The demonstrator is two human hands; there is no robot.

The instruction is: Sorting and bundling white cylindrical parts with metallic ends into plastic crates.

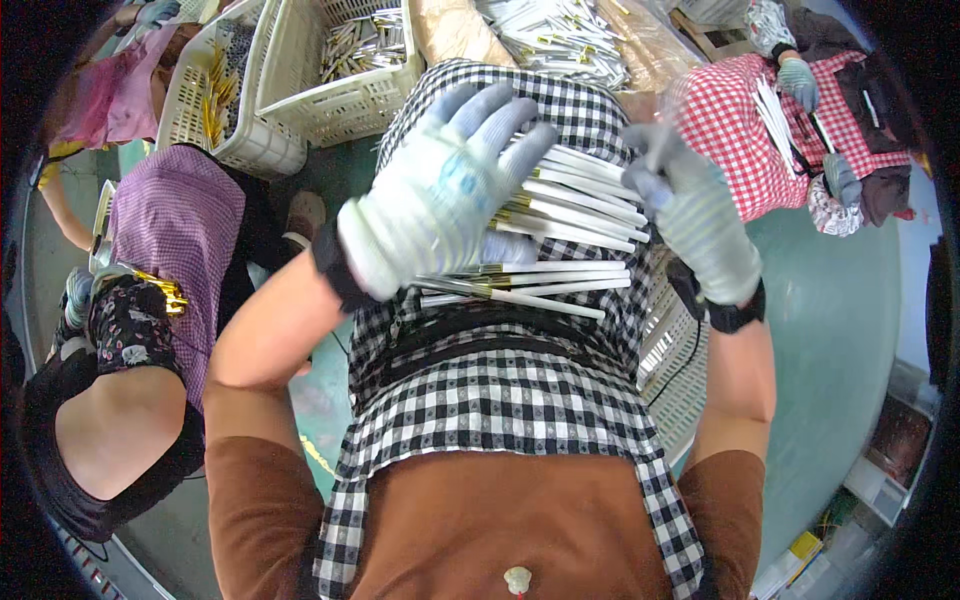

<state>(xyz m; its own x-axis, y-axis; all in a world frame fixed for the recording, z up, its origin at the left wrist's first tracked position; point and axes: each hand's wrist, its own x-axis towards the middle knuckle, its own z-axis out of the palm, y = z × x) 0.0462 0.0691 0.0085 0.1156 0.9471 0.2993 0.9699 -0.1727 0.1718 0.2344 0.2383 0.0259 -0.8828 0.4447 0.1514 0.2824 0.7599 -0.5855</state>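
Across the checked apron on my lap lie several slim white sticks with silver and gold metal ends, like paintbrush handles. A few more sticks lie apart, nearer to me. My left hand, in a pale striped glove with grey fingertips, is over the left ends of the sticks, its fingers stretched out and apart. By their right ends hovers my right hand, gloved alike. Motion smears its fingers, and a faint pale streak by them is too blurred to name.
Ahead on the left stand plastic crates of metal pieces and yellow-gold pieces. A heap of white sticks lies on plastic sheeting ahead. Another crate is beside my right thigh. Co-workers sit left and far right, one in a red checked apron.
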